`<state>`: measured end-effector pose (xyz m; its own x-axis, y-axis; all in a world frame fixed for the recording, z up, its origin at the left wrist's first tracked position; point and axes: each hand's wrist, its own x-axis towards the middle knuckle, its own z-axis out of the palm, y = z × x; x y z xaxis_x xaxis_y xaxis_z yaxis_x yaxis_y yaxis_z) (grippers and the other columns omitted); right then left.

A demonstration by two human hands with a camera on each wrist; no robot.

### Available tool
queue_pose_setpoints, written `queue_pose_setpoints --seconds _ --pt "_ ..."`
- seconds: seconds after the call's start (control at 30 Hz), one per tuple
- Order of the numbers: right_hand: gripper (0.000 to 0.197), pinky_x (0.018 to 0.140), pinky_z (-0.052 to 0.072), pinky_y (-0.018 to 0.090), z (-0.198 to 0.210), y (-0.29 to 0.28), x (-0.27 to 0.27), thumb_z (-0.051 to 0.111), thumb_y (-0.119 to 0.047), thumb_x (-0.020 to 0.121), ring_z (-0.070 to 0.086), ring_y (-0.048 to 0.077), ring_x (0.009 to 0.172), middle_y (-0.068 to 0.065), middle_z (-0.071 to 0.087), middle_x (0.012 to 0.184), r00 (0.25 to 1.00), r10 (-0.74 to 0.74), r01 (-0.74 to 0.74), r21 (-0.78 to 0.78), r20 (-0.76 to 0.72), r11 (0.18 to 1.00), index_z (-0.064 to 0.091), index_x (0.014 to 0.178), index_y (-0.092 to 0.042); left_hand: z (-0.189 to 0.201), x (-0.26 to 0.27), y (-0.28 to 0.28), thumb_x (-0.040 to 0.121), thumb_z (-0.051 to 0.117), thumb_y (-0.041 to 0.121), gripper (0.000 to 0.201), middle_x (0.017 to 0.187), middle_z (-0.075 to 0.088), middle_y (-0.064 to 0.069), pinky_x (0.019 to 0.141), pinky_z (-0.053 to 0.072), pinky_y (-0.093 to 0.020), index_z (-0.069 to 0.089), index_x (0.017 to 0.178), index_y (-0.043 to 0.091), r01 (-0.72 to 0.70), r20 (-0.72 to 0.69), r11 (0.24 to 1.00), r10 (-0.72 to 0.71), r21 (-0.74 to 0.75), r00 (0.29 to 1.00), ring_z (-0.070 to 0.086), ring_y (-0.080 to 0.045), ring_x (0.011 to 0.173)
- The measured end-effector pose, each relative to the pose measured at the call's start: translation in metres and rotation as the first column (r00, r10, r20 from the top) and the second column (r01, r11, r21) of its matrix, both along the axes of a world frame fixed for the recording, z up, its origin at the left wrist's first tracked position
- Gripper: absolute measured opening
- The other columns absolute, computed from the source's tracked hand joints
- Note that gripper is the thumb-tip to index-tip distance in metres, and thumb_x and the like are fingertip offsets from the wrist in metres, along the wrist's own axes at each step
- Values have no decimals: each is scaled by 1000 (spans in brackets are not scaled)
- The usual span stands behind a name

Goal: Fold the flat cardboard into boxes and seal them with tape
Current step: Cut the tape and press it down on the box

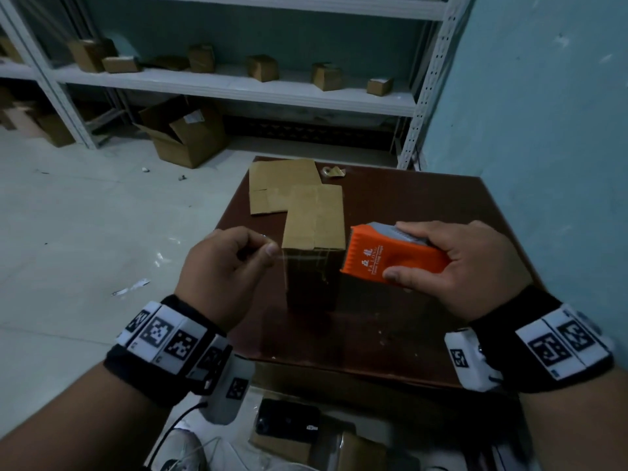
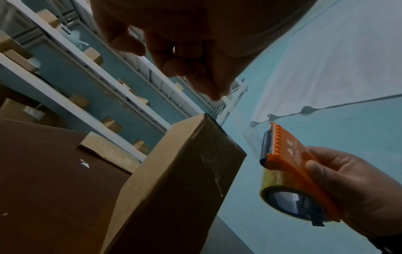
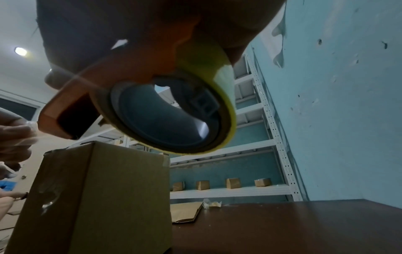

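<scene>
A folded cardboard box point(image 1: 314, 239) stands upright on the dark brown table point(image 1: 424, 205), with its closed top flaps facing up. My right hand point(image 1: 472, 266) grips an orange tape dispenser point(image 1: 390, 258) just right of the box top. The yellowish tape roll point(image 3: 219, 96) fills the right wrist view above the box point(image 3: 97, 197). My left hand point(image 1: 231, 266) pinches the free end of the clear tape point(image 1: 282, 254) left of the box top. The strip spans the box's near top edge. Flat cardboard point(image 1: 282, 185) lies behind the box.
A crumpled tape scrap point(image 1: 333, 171) sits at the table's far edge. White metal shelving point(image 1: 238, 86) with several small boxes lines the back wall, and an open carton point(image 1: 183, 134) stands on the floor. A blue wall point(image 1: 543, 130) is close on the right. A phone point(image 1: 287, 419) lies near my feet.
</scene>
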<state>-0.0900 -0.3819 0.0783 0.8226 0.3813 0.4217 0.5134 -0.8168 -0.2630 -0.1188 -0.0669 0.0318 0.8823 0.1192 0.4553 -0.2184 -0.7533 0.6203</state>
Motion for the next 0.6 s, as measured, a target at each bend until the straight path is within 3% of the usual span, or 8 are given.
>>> queue_pose_setpoints --seconds 0.1,0.2,0.27,0.4,0.47,0.53,0.6 --pt "73 77 39 30 2 5 -2 66 -76 80 37 -15 75 -2 79 109 1000 -2 3 -14 29 1000 70 129 -23 -3 6 1 93 73 32 15 80 67 9 63 40 -22 65 83 38 -17 -14 999 18 32 1000 62 -14 77" --pt "74 80 43 32 -3 11 -2 61 -76 81 65 8 81 -1 78 111 1000 -26 26 -84 4 996 69 131 -21 -6 11 0 93 73 33 19 75 58 21 66 41 -30 61 81 41 -44 -30 997 46 66 998 59 -15 78" --pt "75 83 42 32 -8 14 0 58 -76 83 73 17 89 0 78 114 999 -51 51 -126 2 991 67 132 -21 -9 15 1 93 72 34 18 74 57 22 69 47 -34 61 81 42 -44 -47 997 48 70 998 61 -17 79" --pt "78 82 42 34 -13 18 6 52 -77 86 74 21 94 4 77 115 997 -74 80 -191 37 978 65 135 -18 -9 19 -1 94 70 38 17 73 57 24 68 47 -34 60 80 43 -61 -59 994 67 85 996 61 -16 79" --pt "78 82 45 36 -15 20 10 51 -77 86 73 22 92 4 77 113 996 -78 87 -198 53 976 65 135 -17 -8 21 -1 93 66 47 13 74 62 21 69 53 -38 62 81 43 -65 -77 995 71 75 995 63 -15 78" --pt "78 82 48 39 -16 21 11 52 -77 87 73 23 92 5 77 113 994 -84 96 -204 65 974 65 135 -17 -8 23 -1 92 60 54 15 79 66 19 73 57 -43 64 82 42 -62 -83 995 68 80 994 64 -16 81" --pt "77 83 50 41 -16 23 13 52 -76 87 73 24 93 5 77 112 993 -85 100 -206 81 973 65 135 -16 -7 24 -3 91 60 52 14 93 68 15 80 57 -49 68 94 41 -68 -58 994 73 85 996 63 -16 90"
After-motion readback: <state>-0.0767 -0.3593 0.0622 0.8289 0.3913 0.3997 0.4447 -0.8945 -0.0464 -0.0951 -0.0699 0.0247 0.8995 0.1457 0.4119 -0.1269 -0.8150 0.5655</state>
